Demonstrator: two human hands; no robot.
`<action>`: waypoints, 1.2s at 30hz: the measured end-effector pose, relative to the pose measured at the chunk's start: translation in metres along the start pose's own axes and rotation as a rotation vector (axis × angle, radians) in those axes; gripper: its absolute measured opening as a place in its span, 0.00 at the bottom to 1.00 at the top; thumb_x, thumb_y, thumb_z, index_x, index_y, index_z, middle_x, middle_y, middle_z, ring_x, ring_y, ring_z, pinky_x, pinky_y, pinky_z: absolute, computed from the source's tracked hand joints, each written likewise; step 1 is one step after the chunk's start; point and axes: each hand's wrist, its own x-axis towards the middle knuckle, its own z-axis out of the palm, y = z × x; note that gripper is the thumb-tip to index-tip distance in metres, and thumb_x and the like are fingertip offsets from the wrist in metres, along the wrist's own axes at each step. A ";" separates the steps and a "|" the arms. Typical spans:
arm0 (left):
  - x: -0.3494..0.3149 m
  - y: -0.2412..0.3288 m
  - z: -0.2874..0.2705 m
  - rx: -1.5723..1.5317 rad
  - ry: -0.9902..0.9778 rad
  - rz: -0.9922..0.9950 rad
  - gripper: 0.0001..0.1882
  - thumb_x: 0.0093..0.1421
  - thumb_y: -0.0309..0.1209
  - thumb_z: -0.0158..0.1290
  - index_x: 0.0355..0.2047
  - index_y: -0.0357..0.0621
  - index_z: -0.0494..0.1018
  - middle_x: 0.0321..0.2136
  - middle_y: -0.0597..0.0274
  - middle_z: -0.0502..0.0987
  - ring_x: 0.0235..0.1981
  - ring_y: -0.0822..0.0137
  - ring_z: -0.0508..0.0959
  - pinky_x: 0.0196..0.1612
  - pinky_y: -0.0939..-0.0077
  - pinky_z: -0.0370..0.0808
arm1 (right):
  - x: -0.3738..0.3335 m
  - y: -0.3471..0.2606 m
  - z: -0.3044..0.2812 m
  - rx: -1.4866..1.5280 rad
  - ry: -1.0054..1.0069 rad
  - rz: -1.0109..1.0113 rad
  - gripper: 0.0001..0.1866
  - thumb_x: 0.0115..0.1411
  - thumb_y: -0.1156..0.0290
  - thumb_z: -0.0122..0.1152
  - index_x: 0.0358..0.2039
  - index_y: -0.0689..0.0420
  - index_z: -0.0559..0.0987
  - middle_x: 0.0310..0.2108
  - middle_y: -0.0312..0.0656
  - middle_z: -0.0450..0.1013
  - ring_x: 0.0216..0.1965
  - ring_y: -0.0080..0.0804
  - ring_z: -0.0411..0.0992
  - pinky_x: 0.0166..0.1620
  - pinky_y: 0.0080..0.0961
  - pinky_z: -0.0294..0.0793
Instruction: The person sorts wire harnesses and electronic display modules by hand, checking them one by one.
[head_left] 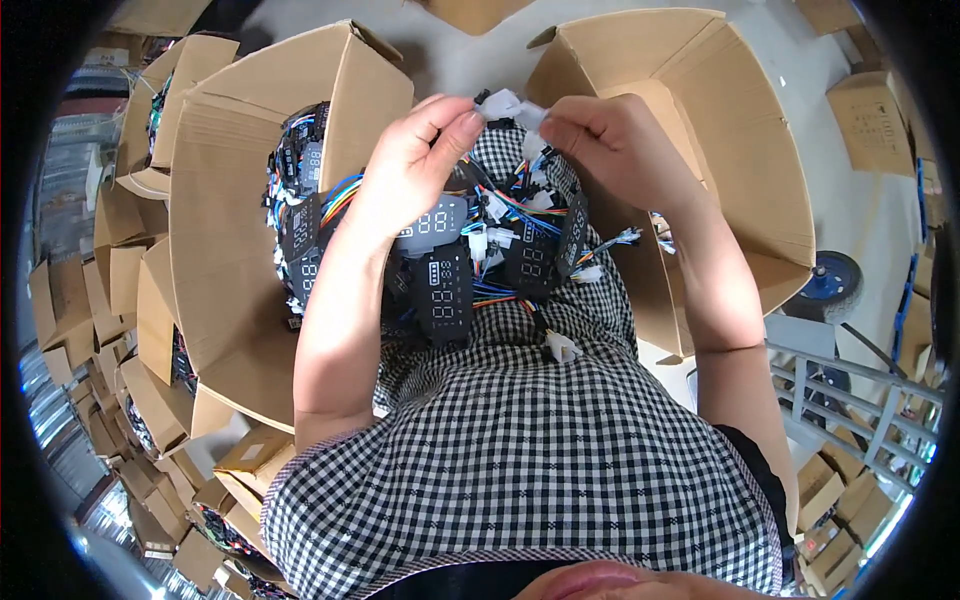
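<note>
My left hand (425, 150) and my right hand (610, 140) are raised close together, both pinching at a white plastic connector (502, 103). A small black bit shows by the left fingertips, and the part under the right fingers looks translucent. Below them, black display panels (443, 295) with printed digit shapes lie heaped on my lap, over a black-and-white checked apron (500, 430). Coloured wires (342, 198) and more white plugs (563, 347) run among the panels. My left forearm hides part of the heap.
On the left stands an open cardboard box (225, 230) with more panels and wires inside. Another open box (745, 130) stands to the right. Beyond it are a black wheel (832, 287) and a grey metal rack (860, 390). Many cartons (125, 270) crowd the far left.
</note>
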 end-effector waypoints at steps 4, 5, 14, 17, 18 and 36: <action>0.008 0.013 -0.005 0.015 -0.164 -0.108 0.11 0.64 0.33 0.50 0.39 0.36 0.75 0.25 0.63 0.74 0.29 0.75 0.72 0.34 0.79 0.69 | 0.000 -0.023 0.000 -0.516 -0.137 -0.146 0.09 0.59 0.63 0.57 0.34 0.53 0.79 0.23 0.49 0.74 0.27 0.48 0.73 0.30 0.39 0.70; 0.011 0.013 -0.006 -0.021 -0.166 -0.167 0.12 0.65 0.33 0.50 0.41 0.36 0.75 0.28 0.68 0.74 0.31 0.78 0.71 0.36 0.83 0.68 | -0.001 -0.024 0.001 -0.603 -0.085 -0.132 0.09 0.59 0.63 0.56 0.33 0.54 0.79 0.23 0.49 0.74 0.28 0.50 0.73 0.30 0.41 0.70; 0.017 0.010 -0.015 -0.141 -0.253 -0.228 0.14 0.65 0.35 0.50 0.42 0.35 0.75 0.31 0.73 0.76 0.33 0.84 0.71 0.37 0.88 0.68 | -0.001 -0.019 -0.012 -0.532 0.071 -0.189 0.08 0.61 0.67 0.57 0.32 0.58 0.78 0.18 0.46 0.68 0.18 0.36 0.64 0.24 0.27 0.64; 0.015 0.008 -0.011 -0.100 -0.245 -0.183 0.14 0.65 0.34 0.51 0.42 0.35 0.76 0.32 0.72 0.76 0.34 0.82 0.71 0.38 0.87 0.69 | 0.000 -0.025 -0.014 -0.585 0.047 -0.171 0.08 0.60 0.64 0.57 0.32 0.55 0.79 0.20 0.46 0.71 0.22 0.42 0.69 0.27 0.33 0.67; 0.015 0.008 -0.011 -0.101 -0.244 -0.185 0.14 0.65 0.34 0.51 0.42 0.35 0.76 0.32 0.72 0.76 0.34 0.82 0.71 0.38 0.87 0.69 | 0.001 -0.028 -0.016 -0.629 0.014 -0.148 0.09 0.58 0.62 0.58 0.32 0.52 0.80 0.23 0.47 0.74 0.26 0.49 0.73 0.30 0.39 0.71; 0.006 0.029 -0.027 -0.453 -0.208 -0.346 0.17 0.63 0.37 0.53 0.43 0.34 0.73 0.22 0.72 0.70 0.21 0.80 0.64 0.24 0.87 0.62 | 0.003 -0.007 -0.024 0.146 0.000 -0.144 0.13 0.64 0.64 0.55 0.36 0.62 0.78 0.21 0.32 0.71 0.23 0.21 0.66 0.29 0.21 0.66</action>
